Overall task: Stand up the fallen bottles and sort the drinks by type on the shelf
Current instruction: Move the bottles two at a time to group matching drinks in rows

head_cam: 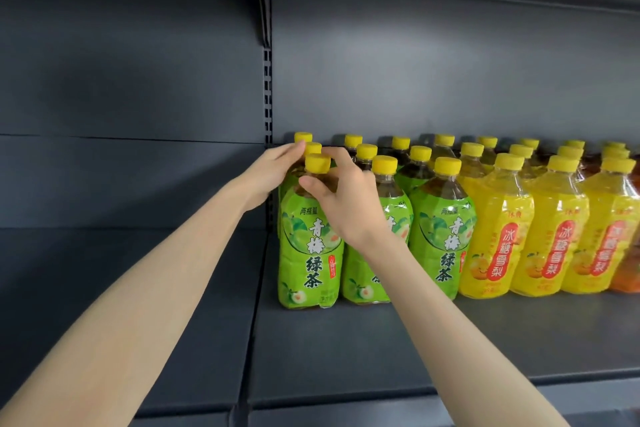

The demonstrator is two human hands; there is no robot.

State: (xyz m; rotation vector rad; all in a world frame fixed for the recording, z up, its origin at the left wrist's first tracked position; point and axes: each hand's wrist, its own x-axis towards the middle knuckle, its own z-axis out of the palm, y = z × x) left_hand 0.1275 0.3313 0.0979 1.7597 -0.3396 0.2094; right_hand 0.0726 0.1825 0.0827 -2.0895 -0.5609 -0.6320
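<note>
The front green-labelled clear plastic tea bottle [308, 253] stands upright at the left end of the row, with its yellow screw cap [317, 163] showing above the grip. The right hand [346, 199] holds it at the neck. The thumb crosses the shoulder just under the cap, and the curled fingers [332, 154] arch over behind the neck, so the hand is closed round the bottle.

The left hand [270, 173] comes in from the other side. Its nearly straight fingers [291, 152] lie against the necks on the far side of the grip and reach the cap of the second green tea bottle [312, 148], directly behind the held one. Its thumb is hidden, so I cannot tell whether it pinches anything.

Just to the right of the grip, more upright green tea bottles [443, 232] stand in columns running back. Beyond them, further right, are upright yellow pear-drink bottles [495, 236], also capped in yellow. At the far right edge are orange-labelled bottles [627, 270], only partly in view.

Everything stands on a dark grey metal shelf [381, 350]. A slotted upright post [267, 94] rises directly above the hands. To the left of the grip lies the neighbouring shelf bay [138, 270].
</note>
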